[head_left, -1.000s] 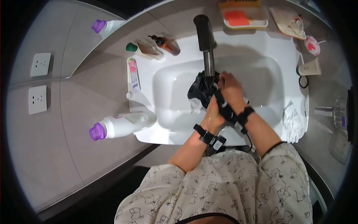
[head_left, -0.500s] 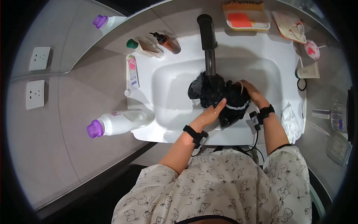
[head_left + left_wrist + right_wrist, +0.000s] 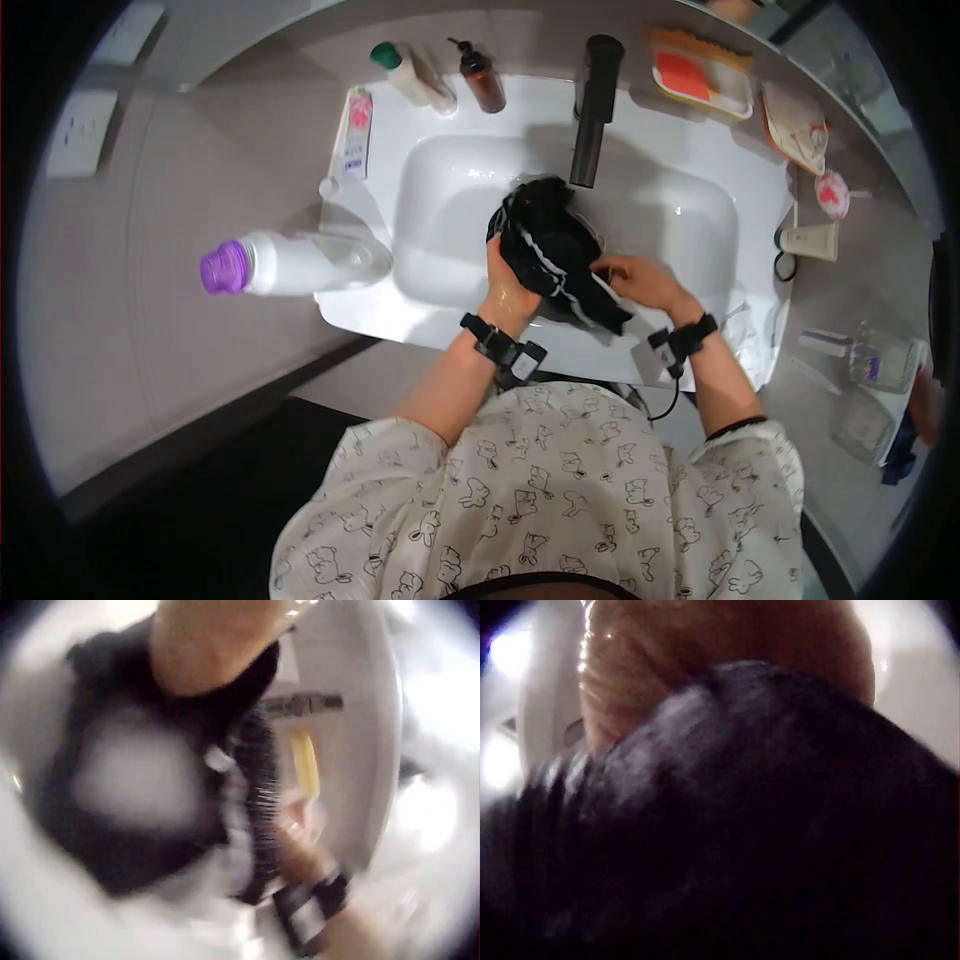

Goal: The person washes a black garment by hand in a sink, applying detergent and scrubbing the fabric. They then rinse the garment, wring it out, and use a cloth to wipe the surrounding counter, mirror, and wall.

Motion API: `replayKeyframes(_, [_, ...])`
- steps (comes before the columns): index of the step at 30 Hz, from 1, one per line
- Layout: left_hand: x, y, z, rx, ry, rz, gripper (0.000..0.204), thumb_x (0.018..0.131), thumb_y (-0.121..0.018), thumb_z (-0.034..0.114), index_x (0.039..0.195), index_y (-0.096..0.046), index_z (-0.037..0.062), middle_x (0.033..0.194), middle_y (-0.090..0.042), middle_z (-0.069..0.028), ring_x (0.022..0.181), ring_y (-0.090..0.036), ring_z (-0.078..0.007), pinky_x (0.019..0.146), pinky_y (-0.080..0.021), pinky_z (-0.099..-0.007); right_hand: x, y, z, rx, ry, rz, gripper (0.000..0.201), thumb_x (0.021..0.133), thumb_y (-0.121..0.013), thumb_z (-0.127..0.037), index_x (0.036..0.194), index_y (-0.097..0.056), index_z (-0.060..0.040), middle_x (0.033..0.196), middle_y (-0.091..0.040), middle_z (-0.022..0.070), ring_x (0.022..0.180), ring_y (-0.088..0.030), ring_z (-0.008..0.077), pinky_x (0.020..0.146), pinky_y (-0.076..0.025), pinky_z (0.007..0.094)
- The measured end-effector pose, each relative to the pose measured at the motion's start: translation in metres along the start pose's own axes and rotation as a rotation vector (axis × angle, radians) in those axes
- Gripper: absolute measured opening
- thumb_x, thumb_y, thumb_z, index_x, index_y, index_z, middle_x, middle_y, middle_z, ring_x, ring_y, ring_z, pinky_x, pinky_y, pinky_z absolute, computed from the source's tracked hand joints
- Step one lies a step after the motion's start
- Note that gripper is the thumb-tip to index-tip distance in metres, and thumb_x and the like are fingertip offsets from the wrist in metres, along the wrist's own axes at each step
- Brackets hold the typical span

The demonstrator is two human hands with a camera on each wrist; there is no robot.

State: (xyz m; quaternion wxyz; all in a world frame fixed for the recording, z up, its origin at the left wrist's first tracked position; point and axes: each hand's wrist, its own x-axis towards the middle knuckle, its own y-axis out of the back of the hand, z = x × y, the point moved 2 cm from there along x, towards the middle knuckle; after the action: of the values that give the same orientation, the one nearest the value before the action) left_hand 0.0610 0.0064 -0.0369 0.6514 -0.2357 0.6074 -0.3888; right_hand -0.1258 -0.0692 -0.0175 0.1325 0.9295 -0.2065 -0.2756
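White porcelain rim [image 3: 335,300] on the left carries a large bottle with a purple cap [image 3: 224,268], its body beside the basin rather than in it, presumably to leave the bowl to the hands. Behind it, a pink-and-white tube [image 3: 357,130] lies along the edge; a green-capped bottle [image 3: 408,80] and a brown pump bottle [image 3: 482,84] are at the back, likely kept within reach but out of the splash.

The left hand [image 3: 508,292] holds up the black cloth [image 3: 560,250] over the basin, thumb clamped on its near-left side and the other fingers mostly hidden by it, probably to support the bunched weight. The cloth, with a white band across it, is in front of the dark faucet [image 3: 597,90], below its spout; whether water runs cannot be told.

On the cloth's right side, the right hand [image 3: 645,283] has bent fingers that seem to pinch the edge, perhaps to spread it while the left steadies the bulk. Farther right, a crumpled white item [image 3: 742,340] rests on the rim, and a pale tube [image 3: 812,241] lies beside a black band [image 3: 785,266], both apart from the hands.
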Motion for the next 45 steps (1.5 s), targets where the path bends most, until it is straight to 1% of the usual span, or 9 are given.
replayKeyframes(7, [-0.015, -0.014, -0.031, -0.022, 0.357, -0.246, 0.045, 0.088, -0.049, 0.042, 0.115, -0.053, 0.0070, 0.106, -0.061, -0.0081, 0.093, -0.060, -0.0214, 0.086, -0.048, -0.0365, -0.015, 0.032, 0.024, 0.813, -0.320, 0.213, 0.085, 0.080, -0.046, -0.062, 0.142, -0.009, -0.0164, 0.145, -0.012, 0.0128, 0.129, -0.023, 0.0317, 0.097, -0.034, 0.0477])
replayKeyframes(12, [-0.007, -0.012, -0.031, 0.491, 0.282, -0.249, 0.049, 0.088, -0.048, 0.042, 0.119, -0.049, 0.0030, 0.112, -0.058, -0.0111, 0.099, -0.058, -0.0214, 0.089, -0.047, -0.0346, 0.004, 0.026, -0.002, 1.163, -0.293, 0.132, 0.065, 0.085, -0.054, -0.044, 0.132, -0.033, -0.0037, 0.127, -0.044, 0.0146, 0.115, -0.044, 0.0200, 0.096, -0.038, 0.0331])
replayKeyframes(15, [-0.007, -0.010, -0.018, 0.360, 0.306, -0.217, 0.058, 0.085, -0.050, 0.049, 0.121, -0.046, 0.0046, 0.113, -0.057, -0.0099, 0.100, -0.057, -0.0207, 0.087, -0.047, -0.0355, 0.009, 0.037, -0.022, 0.629, -0.073, 0.577, 0.033, 0.080, -0.046, -0.003, 0.113, -0.050, -0.0001, 0.092, -0.059, 0.0060, 0.080, -0.056, 0.0139, 0.076, -0.044, 0.0254])
replayKeyframes(23, [0.036, -0.009, -0.027, -0.094, 0.269, -0.389, 0.042, 0.084, -0.051, 0.051, 0.100, -0.057, 0.0121, 0.097, -0.060, -0.0061, 0.086, -0.059, -0.0170, 0.077, -0.048, -0.0325, 0.018, -0.042, -0.095, -0.526, 0.122, 0.688, 0.017, 0.073, -0.056, -0.012, 0.085, -0.056, 0.0000, 0.079, -0.056, 0.0144, 0.080, -0.052, 0.0318, 0.073, -0.041, 0.0401])
replayKeyframes(26, [0.024, -0.045, -0.053, 0.100, 0.066, 0.132, 0.030, 0.088, -0.049, 0.034, 0.100, -0.055, 0.0070, 0.098, -0.059, -0.0070, 0.087, -0.058, -0.0168, 0.075, -0.049, -0.0327, 0.053, 0.002, -0.036, 0.103, -0.206, 0.942, 0.028, 0.079, -0.060, -0.027, 0.073, -0.055, 0.0002, 0.072, -0.055, 0.0156, 0.069, -0.051, 0.0284, 0.064, -0.041, 0.0361])
replayKeyframes(32, [0.039, 0.004, -0.049, 0.119, 0.117, 0.116, 0.034, 0.090, -0.042, 0.036, 0.101, -0.056, 0.0068, 0.094, -0.062, -0.0085, 0.084, -0.061, -0.0214, 0.076, -0.051, -0.0369, 0.030, -0.031, -0.026, -0.082, -0.040, 0.852, 0.030, 0.083, -0.058, -0.032, 0.083, -0.054, -0.0022, 0.089, -0.054, 0.0208, 0.081, -0.052, 0.0315, 0.077, -0.040, 0.0372])
replayKeyframes(38, [0.019, -0.021, 0.010, 0.105, 0.213, 0.050, 0.042, 0.087, -0.045, 0.040, 0.101, -0.058, 0.0028, 0.098, -0.062, -0.0132, 0.087, -0.062, -0.0270, 0.078, -0.052, -0.0389, -0.036, 0.016, -0.018, 0.857, -0.187, 0.598, 0.089, 0.075, -0.033, -0.076, 0.142, -0.002, -0.0270, 0.146, 0.018, 0.0072, 0.134, 0.010, 0.0366, 0.095, -0.013, 0.0676])
replayKeyframes(43, [0.022, -0.001, 0.008, 0.053, 0.228, 0.051, 0.044, 0.089, -0.040, 0.041, 0.109, -0.055, 0.0046, 0.104, -0.060, -0.0133, 0.093, -0.060, -0.0271, 0.081, -0.051, -0.0416, -0.071, 0.045, -0.023, 1.225, 0.170, 0.584, 0.058, 0.083, -0.036, -0.065, 0.104, -0.051, -0.0134, 0.103, -0.049, 0.0070, 0.100, -0.048, 0.0234, 0.082, -0.042, 0.0402])
replayKeyframes(45, [0.023, 0.008, 0.009, 0.057, 0.221, 0.035, 0.043, 0.090, -0.041, 0.040, 0.109, -0.054, 0.0050, 0.104, -0.060, -0.0121, 0.093, -0.060, -0.0271, 0.082, -0.050, -0.0415, -0.072, 0.052, -0.015, 1.267, 0.229, 0.690, 0.045, 0.086, -0.039, -0.059, 0.083, -0.044, -0.0135, 0.081, -0.039, 0.0023, 0.076, -0.040, 0.0160, 0.065, -0.036, 0.0315])
